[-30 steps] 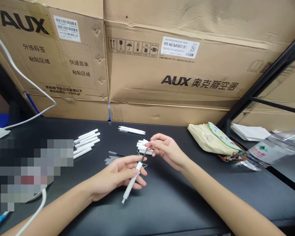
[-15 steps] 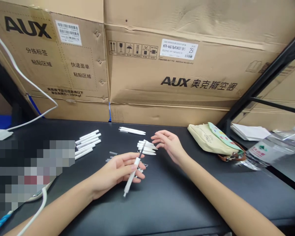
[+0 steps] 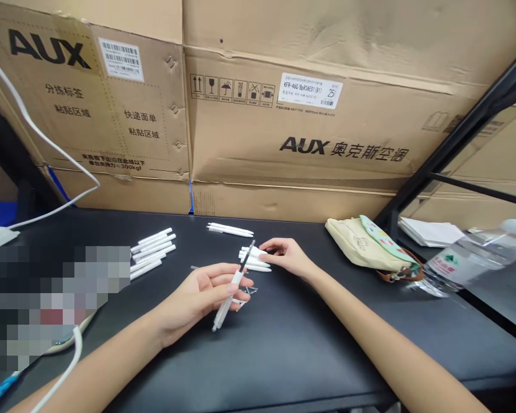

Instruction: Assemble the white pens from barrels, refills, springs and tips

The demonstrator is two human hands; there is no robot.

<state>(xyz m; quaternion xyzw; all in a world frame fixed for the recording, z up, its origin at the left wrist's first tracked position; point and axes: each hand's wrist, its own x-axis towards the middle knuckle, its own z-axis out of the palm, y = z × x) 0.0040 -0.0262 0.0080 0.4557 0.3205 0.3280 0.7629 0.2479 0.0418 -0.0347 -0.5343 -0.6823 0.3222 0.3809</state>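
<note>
In my left hand is a white pen body, held slanted between thumb and fingers. Its dark refill sticks out bare from the upper end. My right hand is at a small pile of white tapered pen barrels, thumb and fingertips closing on the end of the top barrel. Small metallic parts, perhaps springs, lie on the black table behind my left fingers, partly hidden by them.
White pen tubes lie in a row on the left, and white pens lie at the back. A cream pouch and a plastic bottle are on the right. Cardboard boxes stand behind; a white cable hangs left.
My right hand has moved down and slightly left onto the pile, its fingers closing on a barrel. My left hand still holds the pen body, barely shifted.
</note>
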